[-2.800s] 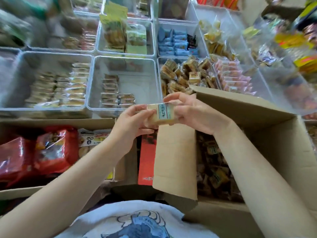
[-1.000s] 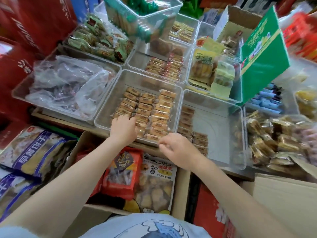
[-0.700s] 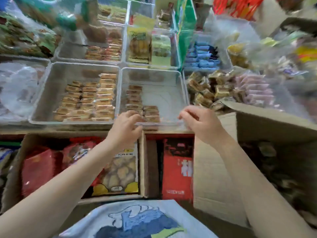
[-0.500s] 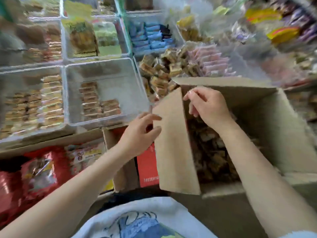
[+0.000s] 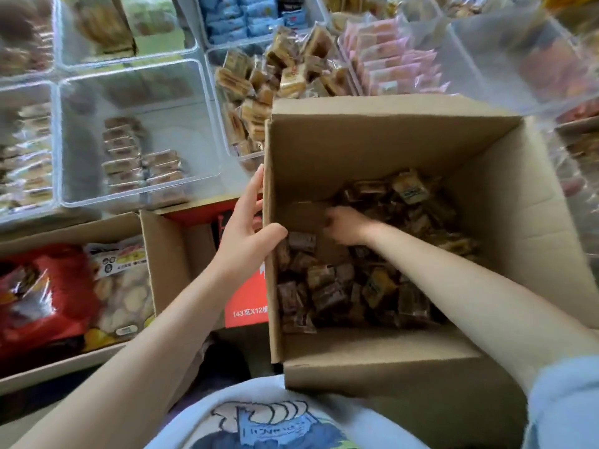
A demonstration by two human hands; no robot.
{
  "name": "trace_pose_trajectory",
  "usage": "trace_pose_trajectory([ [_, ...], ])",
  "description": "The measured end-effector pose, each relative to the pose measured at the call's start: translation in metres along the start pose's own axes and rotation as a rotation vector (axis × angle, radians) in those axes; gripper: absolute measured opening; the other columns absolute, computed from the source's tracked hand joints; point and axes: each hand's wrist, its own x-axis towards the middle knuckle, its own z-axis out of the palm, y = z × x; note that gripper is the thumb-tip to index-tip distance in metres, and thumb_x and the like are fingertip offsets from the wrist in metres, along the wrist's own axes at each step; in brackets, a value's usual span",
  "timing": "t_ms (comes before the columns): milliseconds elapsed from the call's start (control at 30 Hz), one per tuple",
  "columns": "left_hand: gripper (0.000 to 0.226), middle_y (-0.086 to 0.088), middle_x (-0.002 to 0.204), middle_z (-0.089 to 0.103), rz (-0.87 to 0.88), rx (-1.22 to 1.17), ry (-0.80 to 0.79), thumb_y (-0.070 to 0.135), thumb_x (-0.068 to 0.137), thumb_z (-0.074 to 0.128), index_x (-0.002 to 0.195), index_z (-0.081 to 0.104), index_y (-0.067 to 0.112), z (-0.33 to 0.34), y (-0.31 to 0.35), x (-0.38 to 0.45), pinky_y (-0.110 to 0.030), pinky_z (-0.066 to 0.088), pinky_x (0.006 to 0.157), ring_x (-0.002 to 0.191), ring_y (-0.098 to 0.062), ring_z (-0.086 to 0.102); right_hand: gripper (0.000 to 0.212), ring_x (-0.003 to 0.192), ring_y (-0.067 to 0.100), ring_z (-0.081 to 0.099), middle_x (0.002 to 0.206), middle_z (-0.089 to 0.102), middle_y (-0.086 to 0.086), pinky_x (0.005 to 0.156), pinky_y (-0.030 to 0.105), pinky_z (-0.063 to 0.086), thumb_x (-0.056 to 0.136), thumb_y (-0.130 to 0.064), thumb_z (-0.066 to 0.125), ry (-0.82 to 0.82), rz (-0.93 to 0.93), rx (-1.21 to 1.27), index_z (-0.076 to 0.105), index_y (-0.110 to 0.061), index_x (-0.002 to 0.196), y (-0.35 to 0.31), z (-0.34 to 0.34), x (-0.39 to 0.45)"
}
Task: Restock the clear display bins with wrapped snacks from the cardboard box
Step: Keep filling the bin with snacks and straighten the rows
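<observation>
1. Reaching down into the open cardboard box [image 5: 505, 176], the right hand [image 5: 348, 225] lies among the wrapped snacks [image 5: 343, 286] heaped on the box floor; its fingers are blurred and in shadow, so whether its grip is closed on a snack cannot be told.
2. The left hand [image 5: 246, 228] holds the box's left wall: straight fingers lie flat against the outside of the wall and the thumb hooks over the top edge to the inside, so this grip pinches the cardboard.
3. The snacks in the box are small brown and tan packets, piled loosely, thicker along the near and right sides.
4. Just left of the box, and beyond the left hand, stands a clear display bin [image 5: 201, 102] that is only partly filled: a few short rows of wrapped bars [image 5: 139, 157] lie at its near side, the rest of its floor bare.
5. Another clear bin [image 5: 223, 147] behind the box's far-left corner is heaped with tan wrapped pieces, and a bin of pink packets [image 5: 395, 66] sits to its right.
6. Below the bins, a second cardboard carton [image 5: 162, 254] holds a red bag [image 5: 42, 296], and a red printed box [image 5: 246, 306] stands between it and the snack box.
</observation>
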Motion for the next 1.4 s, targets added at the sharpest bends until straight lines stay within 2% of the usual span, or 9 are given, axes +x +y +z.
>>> trace_pose_trajectory([
  [133, 0.092, 0.015, 0.143, 0.053, -0.021, -0.007, -0.003, 0.014, 0.073, 0.056, 0.155, 0.029, 0.045, 0.002, 0.004, 0.001, -0.021, 0.052, 0.093, 0.129, -0.006, 0.052, 0.046, 0.117, 0.033, 0.061, 0.130, 0.061, 0.014, 0.088, 0.028, 0.047, 0.096, -0.036, 0.059, -0.091, -0.030, -0.221, 0.059, -0.008, 0.132, 0.018, 0.055, 0.058],
  [233, 0.091, 0.011, 0.134, 0.060, -0.035, -0.042, 0.023, 0.012, 0.072, 0.056, 0.153, 0.032, 0.048, 0.001, 0.002, 0.002, -0.029, 0.053, 0.096, 0.122, -0.009, 0.057, 0.049, 0.123, 0.031, 0.057, 0.137, 0.058, 0.013, 0.102, 0.037, 0.047, 0.096, -0.039, 0.059, -0.085, -0.047, -0.256, 0.054, -0.015, 0.139, 0.030, 0.081, 0.082],
  [500, 0.091, 0.013, 0.146, 0.051, -0.042, -0.050, 0.018, 0.018, 0.072, 0.056, 0.154, 0.028, 0.045, 0.002, 0.002, 0.001, -0.019, 0.048, 0.093, 0.131, -0.008, 0.049, 0.053, 0.119, 0.033, 0.058, 0.130, 0.060, 0.012, 0.094, 0.037, 0.052, 0.088, -0.046, 0.066, 0.094, -0.098, -0.606, 0.059, -0.016, 0.131, 0.026, 0.079, 0.078],
  [667, 0.092, 0.008, 0.149, 0.049, -0.027, -0.040, 0.005, 0.019, 0.071, 0.057, 0.153, 0.029, 0.049, 0.000, 0.004, -0.001, -0.040, 0.050, 0.105, 0.134, -0.016, 0.047, 0.026, 0.073, 0.013, 0.066, 0.096, 0.073, 0.005, 0.061, 0.017, 0.049, 0.096, -0.041, 0.058, -0.029, 0.145, 0.462, 0.069, -0.018, 0.098, -0.001, 0.015, 0.029],
  [733, 0.092, 0.007, 0.150, 0.047, -0.019, -0.038, -0.013, 0.020, 0.070, 0.058, 0.151, 0.028, 0.053, -0.001, 0.005, -0.003, -0.045, 0.048, 0.107, 0.137, -0.018, 0.045, 0.033, 0.064, 0.014, 0.063, 0.078, 0.072, 0.005, 0.066, 0.025, 0.046, 0.098, -0.038, 0.043, -0.110, 0.113, 0.768, 0.065, -0.015, 0.088, -0.014, -0.016, -0.003],
  [900, 0.082, 0.016, 0.149, 0.048, -0.068, -0.067, -0.068, 0.033, 0.073, 0.069, 0.143, 0.038, 0.059, -0.014, 0.011, -0.005, -0.050, 0.047, 0.108, 0.132, -0.014, 0.052, 0.056, 0.078, 0.028, 0.061, 0.092, 0.068, 0.022, 0.070, 0.035, 0.051, 0.084, -0.031, 0.030, -0.259, -0.114, 1.216, 0.061, 0.002, 0.118, -0.044, -0.069, -0.075],
  [1033, 0.045, 0.001, 0.126, 0.067, 0.084, -0.274, 0.007, 0.036, 0.083, 0.073, 0.127, 0.064, 0.035, -0.045, 0.043, -0.006, -0.042, 0.058, 0.093, 0.112, -0.015, 0.067, 0.054, 0.069, 0.030, 0.060, 0.096, 0.067, 0.026, 0.053, 0.030, 0.047, 0.091, -0.023, 0.023, -0.263, -0.328, 1.146, 0.059, 0.005, 0.121, -0.093, -0.078, -0.112],
  [1200, 0.029, -0.010, 0.103, 0.075, 0.182, -0.322, 0.119, 0.014, 0.091, 0.073, 0.119, 0.067, 0.015, -0.106, 0.058, -0.011, -0.037, 0.062, 0.078, 0.095, -0.023, 0.073, 0.050, 0.089, 0.041, 0.068, 0.107, 0.067, 0.025, 0.067, 0.038, 0.056, 0.106, -0.025, 0.020, -0.143, -0.394, 0.898, 0.057, -0.001, 0.129, -0.167, -0.055, -0.113],
  [1400, 0.019, -0.008, 0.097, 0.078, 0.081, -0.279, 0.177, 0.015, 0.090, 0.075, 0.109, 0.075, 0.017, -0.207, 0.023, -0.012, -0.043, 0.061, 0.081, 0.092, -0.024, 0.074, 0.030, 0.102, 0.019, 0.069, 0.114, 0.071, 0.008, 0.083, 0.040, 0.061, 0.104, -0.026, 0.052, 0.097, -0.347, 0.541, 0.060, -0.012, 0.129, -0.256, -0.012, -0.081],
])
